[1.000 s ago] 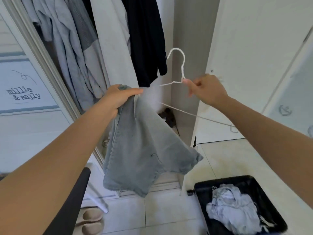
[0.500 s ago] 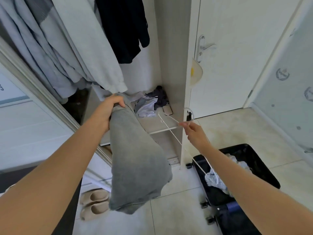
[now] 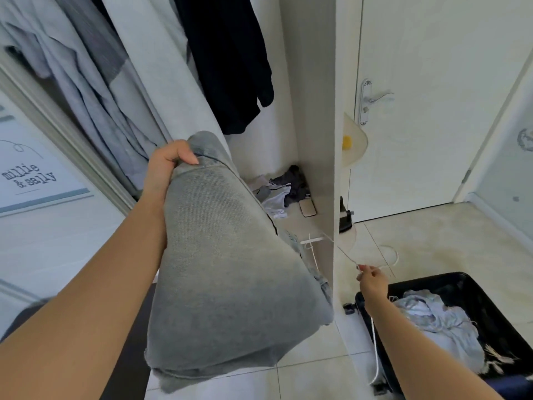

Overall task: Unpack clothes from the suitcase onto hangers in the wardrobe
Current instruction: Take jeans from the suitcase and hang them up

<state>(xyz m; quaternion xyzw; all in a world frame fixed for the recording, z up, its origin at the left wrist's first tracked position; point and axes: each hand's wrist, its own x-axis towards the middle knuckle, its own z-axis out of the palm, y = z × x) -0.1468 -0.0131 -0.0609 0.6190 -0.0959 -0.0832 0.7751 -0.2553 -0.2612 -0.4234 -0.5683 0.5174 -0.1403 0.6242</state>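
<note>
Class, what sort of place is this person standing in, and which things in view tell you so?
Probably a bedroom at home. An open wardrobe holds hanging clothes, an open suitcase lies on the tiled floor, and a white door stands beside the wardrobe.

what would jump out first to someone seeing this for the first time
The big fold of grey jeans fills the middle, gripped at its top by the left hand in front of the open wardrobe. Lower right, the right hand pinches a thin white hanger above an open black suitcase with pale clothes bunched inside.
</note>
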